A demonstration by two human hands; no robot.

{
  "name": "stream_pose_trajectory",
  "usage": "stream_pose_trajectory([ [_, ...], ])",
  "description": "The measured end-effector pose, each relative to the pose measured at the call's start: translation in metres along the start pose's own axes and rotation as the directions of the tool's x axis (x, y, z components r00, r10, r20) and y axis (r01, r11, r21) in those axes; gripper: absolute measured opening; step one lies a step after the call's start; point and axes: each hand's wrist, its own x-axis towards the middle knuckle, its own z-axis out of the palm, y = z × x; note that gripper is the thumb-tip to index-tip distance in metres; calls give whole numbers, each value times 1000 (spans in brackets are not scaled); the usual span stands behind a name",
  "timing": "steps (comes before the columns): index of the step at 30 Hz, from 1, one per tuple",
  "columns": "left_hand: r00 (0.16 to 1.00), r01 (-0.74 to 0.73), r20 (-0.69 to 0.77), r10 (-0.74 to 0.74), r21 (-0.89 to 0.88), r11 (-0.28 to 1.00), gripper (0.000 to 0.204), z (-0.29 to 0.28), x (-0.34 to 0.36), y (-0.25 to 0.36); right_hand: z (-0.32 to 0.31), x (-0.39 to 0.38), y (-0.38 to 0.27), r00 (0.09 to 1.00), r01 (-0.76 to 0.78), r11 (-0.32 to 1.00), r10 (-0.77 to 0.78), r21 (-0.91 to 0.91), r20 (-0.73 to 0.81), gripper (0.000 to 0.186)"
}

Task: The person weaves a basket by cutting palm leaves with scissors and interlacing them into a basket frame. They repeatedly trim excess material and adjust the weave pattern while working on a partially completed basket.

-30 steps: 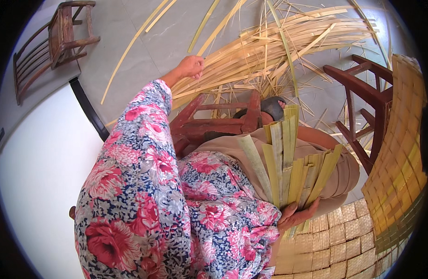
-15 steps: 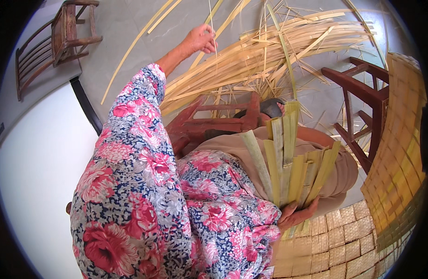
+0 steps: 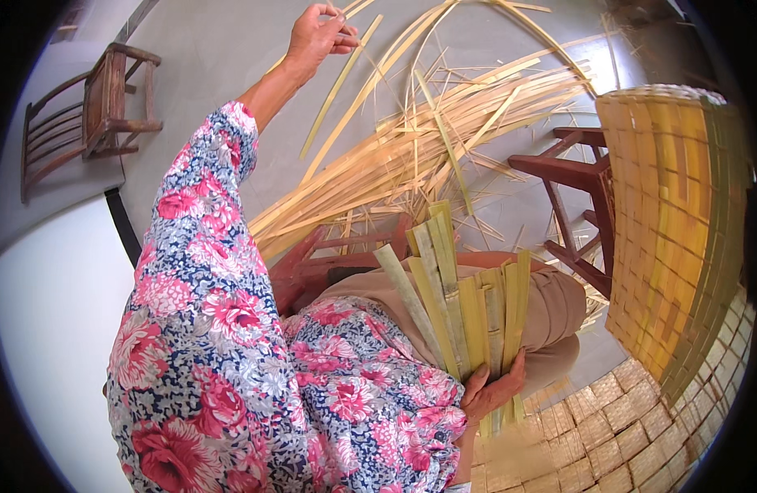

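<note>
My left hand point(image 3: 319, 37) is raised at the far end of my stretched-out arm, at the top. Its fingers pinch a thin bamboo sliver point(image 3: 380, 72) that trails down to the right. My right hand point(image 3: 495, 388) is low, right of centre, wrapped round the lower part of a fanned bundle of flat green-yellow bamboo strips point(image 3: 473, 316). The bundle stands over my lap, its upper ends spread apart. Just below this hand is a woven mat of pale, wide strips point(image 3: 596, 423).
A large pile of split bamboo point(image 3: 411, 152) lies on the grey floor ahead. A wooden chair point(image 3: 107, 103) stands far left. There are a dark red stool point(image 3: 576, 177) at right and a red wooden frame point(image 3: 300, 259) by my legs. A tall woven bamboo panel point(image 3: 662, 222) curves up at right.
My left hand has moved up and to the left with the sliver. The whole view has shifted, and my right hand keeps its grip on the strips.
</note>
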Motion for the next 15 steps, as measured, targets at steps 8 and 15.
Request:
stream_pose_trajectory([
  [8, 999, 33, -11, -31, 167, 985, 58, -56, 9, -83, 14, -1, -8, 997, -73, 993, 76, 97, -22, 65],
  [15, 899, 398, -88, -428, 568, 720, 67, -134, 24, -136, 14, -6, -19, 990, -121, 980, 129, 157, -47, 67],
])
